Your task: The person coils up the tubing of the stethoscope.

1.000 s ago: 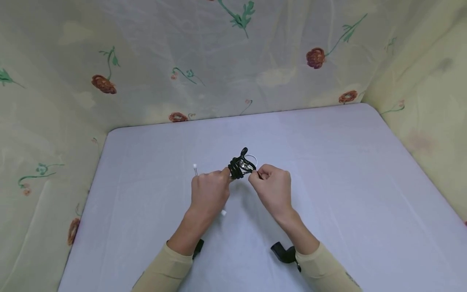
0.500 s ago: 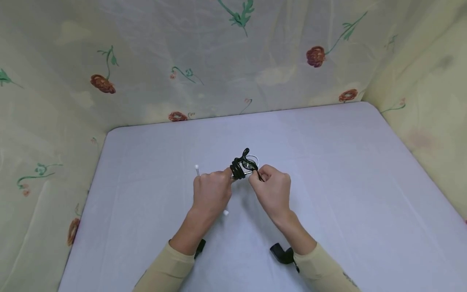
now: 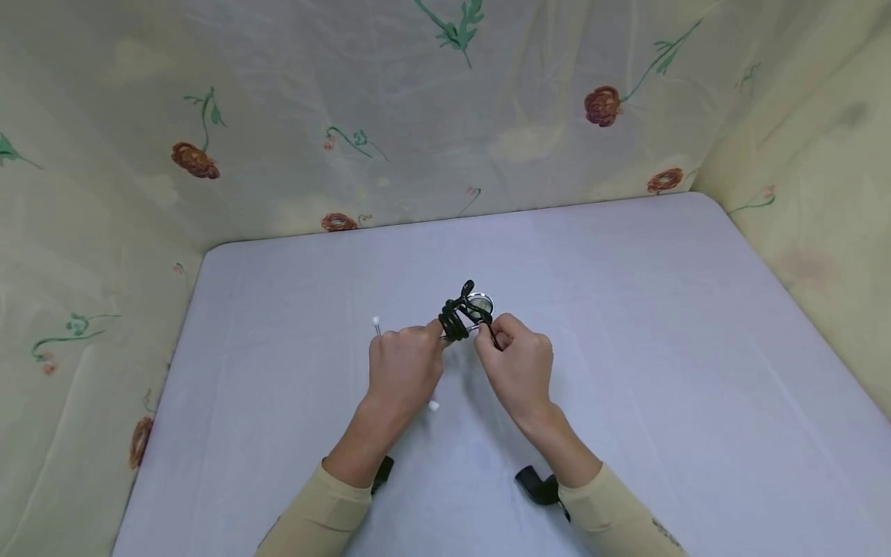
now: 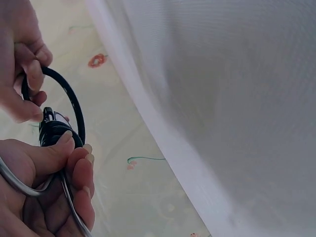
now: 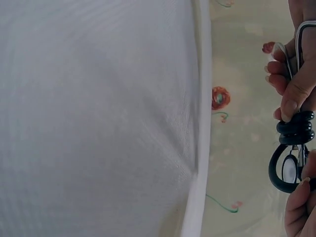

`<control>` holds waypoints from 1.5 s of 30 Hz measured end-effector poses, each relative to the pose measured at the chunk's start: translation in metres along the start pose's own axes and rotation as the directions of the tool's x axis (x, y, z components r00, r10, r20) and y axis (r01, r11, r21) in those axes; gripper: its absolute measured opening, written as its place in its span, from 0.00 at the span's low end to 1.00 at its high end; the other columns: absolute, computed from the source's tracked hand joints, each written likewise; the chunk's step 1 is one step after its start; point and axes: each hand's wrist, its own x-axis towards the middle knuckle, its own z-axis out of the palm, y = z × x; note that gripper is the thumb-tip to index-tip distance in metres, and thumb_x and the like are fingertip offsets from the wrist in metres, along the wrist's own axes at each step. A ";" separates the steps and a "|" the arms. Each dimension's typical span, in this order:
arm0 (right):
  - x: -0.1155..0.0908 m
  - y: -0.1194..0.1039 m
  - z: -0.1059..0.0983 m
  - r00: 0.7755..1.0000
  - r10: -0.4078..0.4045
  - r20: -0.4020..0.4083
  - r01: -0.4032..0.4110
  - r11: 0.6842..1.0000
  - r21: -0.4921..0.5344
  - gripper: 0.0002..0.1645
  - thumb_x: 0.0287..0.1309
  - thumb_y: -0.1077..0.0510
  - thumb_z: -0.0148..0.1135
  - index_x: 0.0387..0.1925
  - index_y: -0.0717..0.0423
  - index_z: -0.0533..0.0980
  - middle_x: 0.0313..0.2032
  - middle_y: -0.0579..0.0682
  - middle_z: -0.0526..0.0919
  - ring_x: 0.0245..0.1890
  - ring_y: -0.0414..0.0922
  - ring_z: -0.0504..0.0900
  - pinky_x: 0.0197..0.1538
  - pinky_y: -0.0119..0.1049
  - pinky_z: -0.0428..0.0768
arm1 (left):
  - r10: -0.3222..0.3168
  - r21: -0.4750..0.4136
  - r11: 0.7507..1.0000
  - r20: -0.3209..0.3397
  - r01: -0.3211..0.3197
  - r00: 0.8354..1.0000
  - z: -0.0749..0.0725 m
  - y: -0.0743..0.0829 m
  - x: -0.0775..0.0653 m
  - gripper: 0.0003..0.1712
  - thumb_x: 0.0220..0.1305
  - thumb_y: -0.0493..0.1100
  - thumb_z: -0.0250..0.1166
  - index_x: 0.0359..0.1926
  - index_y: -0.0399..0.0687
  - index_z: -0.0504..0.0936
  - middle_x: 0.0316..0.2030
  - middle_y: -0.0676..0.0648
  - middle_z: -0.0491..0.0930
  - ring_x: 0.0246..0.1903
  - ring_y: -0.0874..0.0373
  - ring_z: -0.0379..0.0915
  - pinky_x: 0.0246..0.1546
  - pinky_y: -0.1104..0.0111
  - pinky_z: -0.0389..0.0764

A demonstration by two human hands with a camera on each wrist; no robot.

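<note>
A stethoscope lies across both hands above the table, its black tubing (image 3: 454, 322) wound in several coils round the metal stems. My left hand (image 3: 406, 367) grips the metal ear tubes; one white ear tip (image 3: 377, 320) shows beyond the knuckles and another ear tip (image 3: 434, 405) below the hand. My right hand (image 3: 518, 367) pinches the loose part of the tubing, which bows out as a loop (image 5: 274, 173) in the right wrist view. Beside the coils sits the round chestpiece (image 3: 480, 304), silver-rimmed with a pale face. In the left wrist view, the left thumb (image 4: 61, 145) presses at the coils.
A table with a pale lavender cover (image 3: 661, 348) spreads beneath the hands. Cream curtain cloth (image 3: 278, 93) printed with flowers hangs at the back and sides. Black wrist devices (image 3: 539, 486) show under the cuffs.
The chestpiece has turned so that its rim and face show more. The tubing end at my right hand has shifted slightly downward. Both hands stay nearly in place.
</note>
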 end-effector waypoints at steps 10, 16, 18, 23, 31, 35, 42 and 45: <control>-0.001 0.000 -0.001 0.997 0.053 0.064 -0.056 0.997 0.057 0.11 0.53 0.61 0.58 0.18 0.49 0.75 0.14 0.40 0.81 0.09 0.31 0.70 0.13 0.24 0.62 | -0.018 0.002 1.000 0.007 0.018 1.000 -0.001 -0.002 0.000 0.08 0.55 0.50 0.66 0.28 0.51 0.84 0.11 0.54 0.78 0.08 0.65 0.63 0.08 0.72 0.57; -0.002 0.000 -0.001 0.993 0.084 0.078 -0.089 0.994 0.058 0.10 0.53 0.59 0.59 0.18 0.49 0.76 0.17 0.42 0.83 0.10 0.33 0.73 0.14 0.25 0.65 | -0.016 0.002 1.000 0.001 0.016 1.000 -0.001 -0.004 -0.001 0.08 0.56 0.49 0.66 0.29 0.51 0.84 0.12 0.53 0.79 0.07 0.65 0.63 0.08 0.72 0.57; -0.003 -0.001 -0.001 0.993 0.092 0.079 -0.097 0.993 0.064 0.12 0.53 0.59 0.59 0.16 0.48 0.75 0.16 0.42 0.83 0.09 0.32 0.73 0.13 0.25 0.66 | -0.016 0.001 1.000 -0.005 0.016 1.000 0.000 -0.004 -0.002 0.08 0.56 0.49 0.66 0.29 0.51 0.84 0.12 0.53 0.79 0.07 0.65 0.63 0.08 0.72 0.57; -0.003 -0.002 0.001 0.991 0.108 0.084 -0.117 0.987 0.111 0.15 0.53 0.61 0.58 0.13 0.48 0.72 0.13 0.41 0.81 0.06 0.30 0.71 0.11 0.26 0.65 | -0.016 0.011 1.000 -0.012 0.017 1.000 0.000 -0.003 -0.003 0.08 0.56 0.49 0.66 0.30 0.51 0.84 0.12 0.53 0.79 0.07 0.65 0.62 0.07 0.72 0.56; -0.003 -0.005 0.004 0.985 0.130 0.110 -0.144 0.980 0.135 0.14 0.55 0.56 0.60 0.15 0.50 0.77 0.12 0.44 0.80 0.07 0.32 0.72 0.10 0.27 0.66 | -0.009 0.009 1.000 -0.021 0.009 1.000 0.001 -0.004 -0.003 0.06 0.55 0.48 0.66 0.30 0.52 0.84 0.13 0.53 0.80 0.08 0.63 0.68 0.08 0.71 0.59; -0.003 -0.005 0.006 0.986 0.130 0.102 -0.139 0.987 0.086 0.14 0.53 0.54 0.62 0.14 0.48 0.79 0.12 0.41 0.79 0.10 0.35 0.72 0.13 0.27 0.66 | -0.007 0.010 1.000 -0.030 0.008 1.000 0.002 -0.005 -0.004 0.06 0.55 0.48 0.66 0.28 0.52 0.84 0.13 0.53 0.80 0.09 0.62 0.71 0.08 0.70 0.62; -0.004 -0.004 0.006 0.985 0.125 0.123 -0.136 0.987 0.088 0.14 0.52 0.54 0.64 0.15 0.51 0.79 0.12 0.41 0.77 0.12 0.37 0.71 0.15 0.28 0.67 | -0.010 -0.004 1.000 -0.024 0.010 1.000 0.004 -0.007 -0.004 0.06 0.56 0.46 0.66 0.29 0.50 0.84 0.16 0.53 0.82 0.10 0.63 0.72 0.09 0.72 0.63; -0.005 -0.005 0.005 0.979 0.137 0.148 -0.154 0.982 0.111 0.14 0.53 0.53 0.64 0.16 0.53 0.79 0.13 0.44 0.78 0.11 0.38 0.71 0.14 0.29 0.67 | -0.009 -0.009 1.000 -0.023 0.009 1.000 0.005 -0.008 -0.004 0.05 0.56 0.46 0.66 0.30 0.50 0.84 0.16 0.53 0.82 0.11 0.63 0.73 0.09 0.72 0.64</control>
